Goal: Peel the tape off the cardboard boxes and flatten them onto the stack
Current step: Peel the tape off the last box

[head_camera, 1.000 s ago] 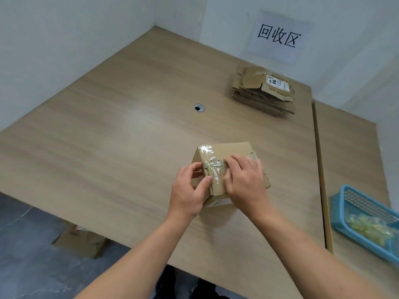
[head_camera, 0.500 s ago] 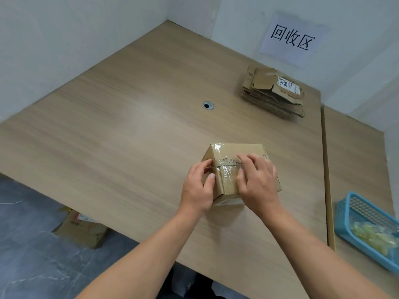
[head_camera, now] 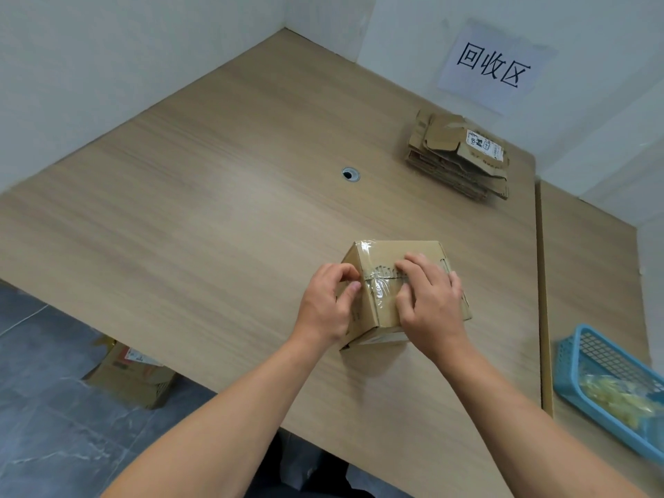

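Your left hand (head_camera: 328, 305) pinched the tape (head_camera: 379, 292) at the box (head_camera: 409, 248)'s nine o'clock edge, right hand (head_camera: 431, 305) gripping the box; yanking risked tearing.

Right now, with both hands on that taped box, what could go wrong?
The clear tape looks wrinkled and stuck tight, so it may shred where the left hand picks at it, or rip the cardboard box. The box seems tilted on an edge, steadied only by the right hand; a hard pull could make it slip.
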